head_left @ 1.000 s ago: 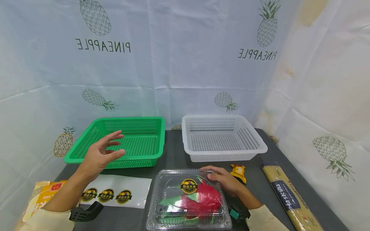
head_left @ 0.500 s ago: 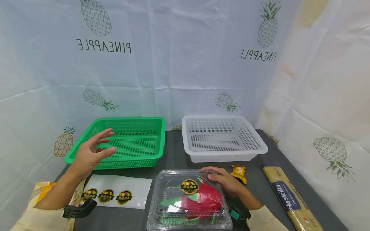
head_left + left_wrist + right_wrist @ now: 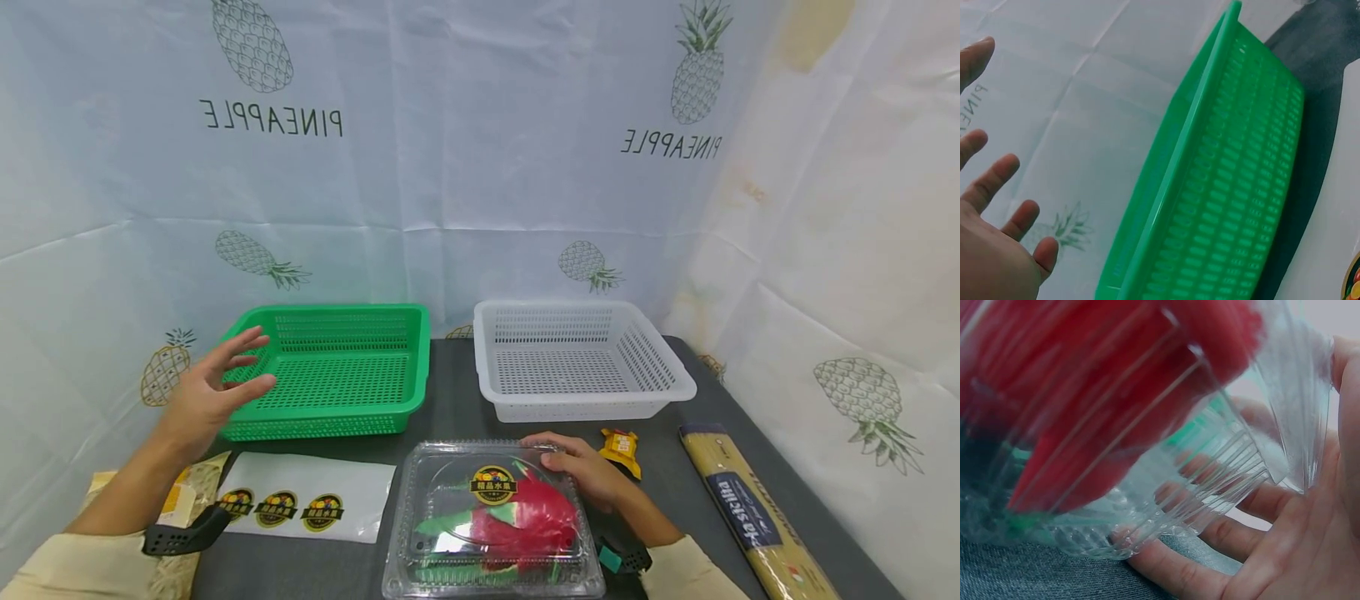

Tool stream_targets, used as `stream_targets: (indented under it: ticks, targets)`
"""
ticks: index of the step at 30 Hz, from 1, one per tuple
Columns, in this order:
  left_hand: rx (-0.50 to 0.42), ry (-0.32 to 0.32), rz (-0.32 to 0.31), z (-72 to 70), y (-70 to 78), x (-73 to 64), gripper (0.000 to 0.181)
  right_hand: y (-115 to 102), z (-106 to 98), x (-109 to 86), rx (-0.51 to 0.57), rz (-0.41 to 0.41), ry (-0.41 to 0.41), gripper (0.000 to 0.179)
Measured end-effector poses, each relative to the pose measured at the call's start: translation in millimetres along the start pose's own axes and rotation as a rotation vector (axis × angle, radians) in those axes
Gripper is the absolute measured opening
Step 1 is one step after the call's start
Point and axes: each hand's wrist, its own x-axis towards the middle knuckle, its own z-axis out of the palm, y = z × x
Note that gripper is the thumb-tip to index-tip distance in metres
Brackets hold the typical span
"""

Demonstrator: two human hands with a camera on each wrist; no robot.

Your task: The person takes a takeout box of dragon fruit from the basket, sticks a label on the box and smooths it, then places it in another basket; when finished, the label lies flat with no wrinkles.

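A clear plastic clamshell box [image 3: 442, 492] stands on the table near the front, lid down, with a red and green dragon fruit [image 3: 543, 508] inside. On its lid sits a round black and gold label [image 3: 493, 485]. My right hand [image 3: 581, 471] grips the box's far right corner, thumb on the lid; in the right wrist view its fingers [image 3: 1235, 537] wrap around the ridged corner. My left hand [image 3: 202, 396] hovers with spread fingers by the green basket's left side, holding nothing. Below it lies a white backing sheet [image 3: 360, 492] with three matching labels.
Behind are the green basket [image 3: 322, 425] and a white basket [image 3: 573, 408]. A small yellow packet [image 3: 621, 450] and a long spaghetti pack [image 3: 750, 508] lie to the right. A yellow and beige bag [image 3: 198, 492] lies front left, partly under my left arm.
My left hand has drawn leftward across the green basket, uncovering more of it and of the bag. My right hand and the clamshell box stay where they were.
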Motion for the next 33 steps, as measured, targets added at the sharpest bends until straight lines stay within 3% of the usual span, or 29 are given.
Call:
stream_targets:
  ticks: [9, 14, 25, 33]
  targets:
    - [0.042, 0.049, -0.002, -18.0, -9.5, -0.2, 0.067, -1, 1, 0.0, 0.009, -0.002, -0.008, 0.040]
    - [0.120, 0.065, -0.020, -28.1, -16.7, -1.4, 0.069, 0, 1, 0.2, 0.004, -0.002, -0.005, 0.040]
    - [0.262, 0.096, -0.123, -45.3, -29.8, -9.4, 0.068, 5, -1, -0.4, 0.009, 0.005, -0.006, 0.040]
    - [0.248, 0.094, -0.170, -53.2, -44.0, -14.1, 0.070, 3, -1, -0.4, 0.001, 0.008, -0.007, 0.040]
